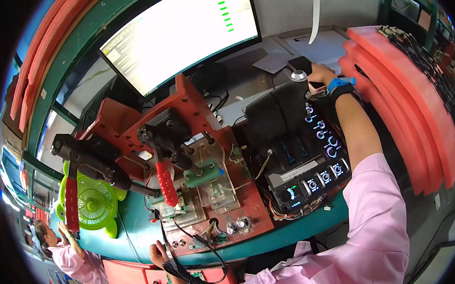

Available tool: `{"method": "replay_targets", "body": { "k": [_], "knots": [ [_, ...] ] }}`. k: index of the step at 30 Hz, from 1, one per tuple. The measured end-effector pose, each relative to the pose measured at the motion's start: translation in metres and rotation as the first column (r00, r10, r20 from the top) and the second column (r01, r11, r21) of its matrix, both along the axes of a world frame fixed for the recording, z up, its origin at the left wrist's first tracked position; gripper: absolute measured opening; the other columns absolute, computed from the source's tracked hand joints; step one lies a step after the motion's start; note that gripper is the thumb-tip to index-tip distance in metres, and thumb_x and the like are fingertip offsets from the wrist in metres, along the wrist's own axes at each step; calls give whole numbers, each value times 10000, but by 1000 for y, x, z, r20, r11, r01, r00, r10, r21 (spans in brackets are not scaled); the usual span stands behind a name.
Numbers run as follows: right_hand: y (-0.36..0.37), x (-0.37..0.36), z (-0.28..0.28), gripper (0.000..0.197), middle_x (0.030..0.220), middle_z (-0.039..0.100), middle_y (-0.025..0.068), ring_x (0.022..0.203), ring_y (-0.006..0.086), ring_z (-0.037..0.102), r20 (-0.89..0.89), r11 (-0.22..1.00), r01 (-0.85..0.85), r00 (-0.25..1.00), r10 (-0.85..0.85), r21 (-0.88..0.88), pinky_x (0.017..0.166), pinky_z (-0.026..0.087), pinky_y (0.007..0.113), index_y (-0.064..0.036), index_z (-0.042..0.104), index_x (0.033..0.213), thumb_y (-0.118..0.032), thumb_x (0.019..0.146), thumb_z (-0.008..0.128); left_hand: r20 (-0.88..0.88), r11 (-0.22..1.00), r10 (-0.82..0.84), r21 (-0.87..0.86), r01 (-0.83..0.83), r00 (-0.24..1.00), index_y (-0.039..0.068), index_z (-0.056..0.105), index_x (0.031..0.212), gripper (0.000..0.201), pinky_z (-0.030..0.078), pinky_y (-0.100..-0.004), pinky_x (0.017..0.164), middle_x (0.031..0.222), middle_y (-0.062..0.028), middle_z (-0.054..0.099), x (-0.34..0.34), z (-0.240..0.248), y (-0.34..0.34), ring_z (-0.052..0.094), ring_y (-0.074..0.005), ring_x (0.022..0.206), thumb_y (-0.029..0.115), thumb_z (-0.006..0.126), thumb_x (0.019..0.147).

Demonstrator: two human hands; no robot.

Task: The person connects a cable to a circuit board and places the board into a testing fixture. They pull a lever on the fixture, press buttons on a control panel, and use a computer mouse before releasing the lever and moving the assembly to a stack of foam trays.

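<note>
A black control unit (pixel 291 187) with two wide curved levers, lit ring-shaped knobs and a small front panel stands right of centre. My right arm reaches over its right side, and my right hand (pixel 320 74) is closed round the dark lever handle at its far end, next to a silver round knob (pixel 298 76). Low in the middle, my left hand (pixel 159 253) is curled at the bench's front edge, beside a thin black cable. What its fingers hold is hidden. A coiled black cable bundle (pixel 193 282) with a white tag lies across my left wrist.
A red test fixture (pixel 252 212) with black toggle clamps and red handles (pixel 166 184) stands left of the unit. Behind it is a lit monitor (pixel 180 31). A green fan (pixel 91 200) stands left, stacked red foam sheets (pixel 390 102) right. Another person (pixel 79 263) sits far left.
</note>
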State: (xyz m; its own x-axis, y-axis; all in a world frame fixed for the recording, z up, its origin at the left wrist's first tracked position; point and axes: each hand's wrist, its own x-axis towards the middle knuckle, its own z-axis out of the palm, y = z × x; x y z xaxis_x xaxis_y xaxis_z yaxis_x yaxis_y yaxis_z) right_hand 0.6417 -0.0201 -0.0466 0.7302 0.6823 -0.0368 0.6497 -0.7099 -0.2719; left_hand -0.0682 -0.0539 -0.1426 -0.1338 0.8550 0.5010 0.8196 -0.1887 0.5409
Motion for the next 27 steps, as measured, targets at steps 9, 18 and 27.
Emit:
{"method": "replay_targets", "body": {
  "k": [9, 18, 27],
  "knots": [
    [13, 18, -4, 857, 1187, 430, 154, 1117, 339, 383, -74, 999, 8, 997, -5, 35, 879, 321, 468, -105, 377, 1189, -362, 439, 702, -63, 990, -91, 100, 97, 994, 10, 329, 550, 386, 245, -344, 422, 468, -91, 300, -3, -3, 5, 243, -194, 436, 202, 495, 839],
    [14, 26, -9, 924, 1191, 429, 159, 1113, 371, 376, -101, 994, -64, 992, 73, 89, 863, 281, 538, -173, 313, 1227, -365, 420, 719, -108, 976, 16, 219, 8, 994, 7, 330, 554, 390, 250, -337, 424, 474, -91, 297, -4, -16, 6, 245, -194, 441, 218, 487, 842],
    [23, 28, -15, 980, 1223, 404, 162, 1128, 372, 364, -95, 999, -20, 995, 25, 47, 885, 258, 554, -171, 276, 1255, -381, 414, 732, 14, 999, -17, 40, 16, 1000, 4, 330, 560, 384, 251, -330, 420, 475, -96, 299, -9, -3, 0, 252, -190, 440, 216, 482, 842]
  ]
}}
